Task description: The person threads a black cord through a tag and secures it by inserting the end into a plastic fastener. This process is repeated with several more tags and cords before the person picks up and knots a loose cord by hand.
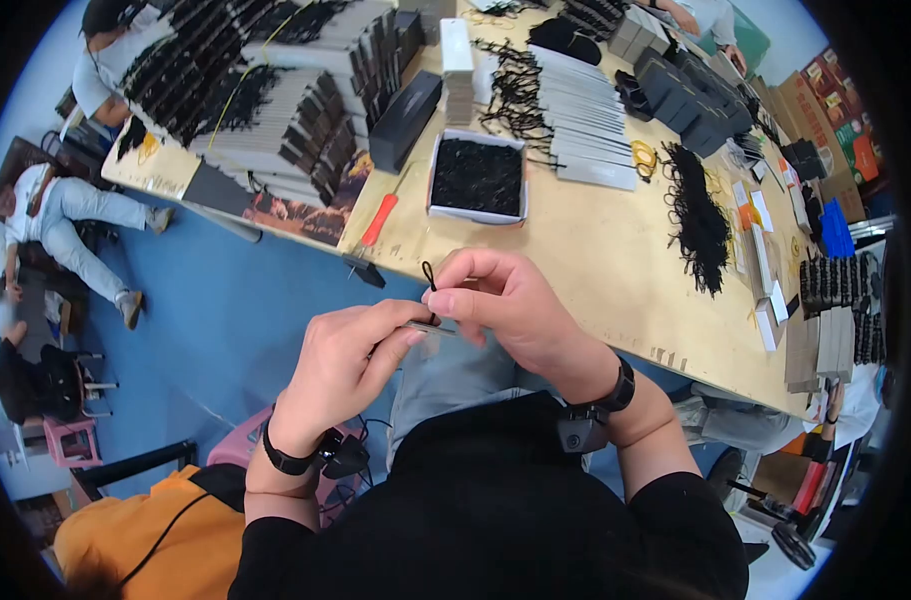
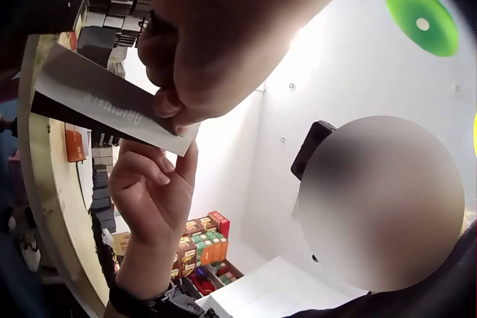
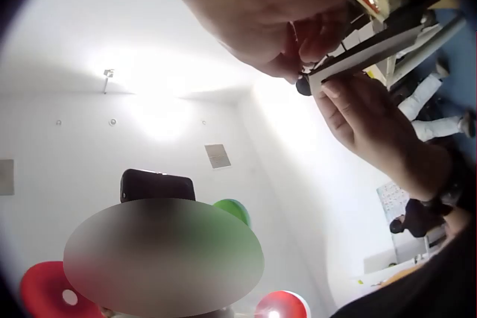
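Observation:
A flat grey-white piece with faint lettering (image 2: 97,98) and a dark side is pinched by the left hand (image 1: 345,360), its thumb and fingers on the piece's end. In the right wrist view the same piece (image 3: 365,57) shows edge-on between both hands. Close beside the left fingertips, the right hand (image 1: 510,310) pinches a black cord, whose small loop (image 1: 428,272) stands up above the fingertips. Part of the cord is hidden behind the fingers.
On the wooden table (image 1: 575,250) are a white box of black cords (image 1: 477,180), a red-handled tool (image 1: 379,220), rows of pale strips with cords (image 1: 585,120) and stacked dark boxes (image 1: 690,100). Other people sit at the left.

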A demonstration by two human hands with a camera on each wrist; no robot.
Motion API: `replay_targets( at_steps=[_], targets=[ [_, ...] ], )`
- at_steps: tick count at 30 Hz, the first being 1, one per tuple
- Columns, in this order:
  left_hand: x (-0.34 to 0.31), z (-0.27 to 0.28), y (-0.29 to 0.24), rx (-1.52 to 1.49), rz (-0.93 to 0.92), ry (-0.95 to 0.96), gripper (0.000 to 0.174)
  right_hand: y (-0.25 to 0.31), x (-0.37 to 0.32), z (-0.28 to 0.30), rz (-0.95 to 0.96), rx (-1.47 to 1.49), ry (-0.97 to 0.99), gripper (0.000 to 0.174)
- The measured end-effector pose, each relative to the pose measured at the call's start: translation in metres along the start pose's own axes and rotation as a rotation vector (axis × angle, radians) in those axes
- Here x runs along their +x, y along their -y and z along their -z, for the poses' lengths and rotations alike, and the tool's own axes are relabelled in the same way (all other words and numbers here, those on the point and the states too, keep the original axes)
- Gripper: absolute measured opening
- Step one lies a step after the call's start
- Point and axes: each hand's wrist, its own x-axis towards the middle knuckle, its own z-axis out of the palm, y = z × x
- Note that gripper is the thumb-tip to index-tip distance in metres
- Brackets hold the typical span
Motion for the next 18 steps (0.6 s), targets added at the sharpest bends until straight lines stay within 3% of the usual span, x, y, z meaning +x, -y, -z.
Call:
replay_targets(
  at_steps=[6,11,13,16,18],
  targets=[
    [0.024,-0.009,-0.026,-0.002,0.057,0.024,0.015,0.016,-0.016,0.021,0.083,0.357,-0.029,0.007],
    [0.049,-0.021,-0.047,-0.069,0.064,0.068,0.014,0.04,-0.035,0.045,0.153,0.388,-0.053,0.007],
    [0.059,-0.028,-0.052,-0.336,0.161,0.136,0.017,0.047,-0.042,0.055,0.176,0.425,-0.042,0.007],
    [0.077,-0.045,-0.049,-0.471,0.083,0.161,0.021,0.053,-0.053,0.065,0.18,0.39,-0.112,0.006],
    [0.091,-0.051,-0.052,-0.567,0.131,0.174,0.02,0.056,-0.058,0.071,0.249,0.23,-0.19,0.012]
  ],
)
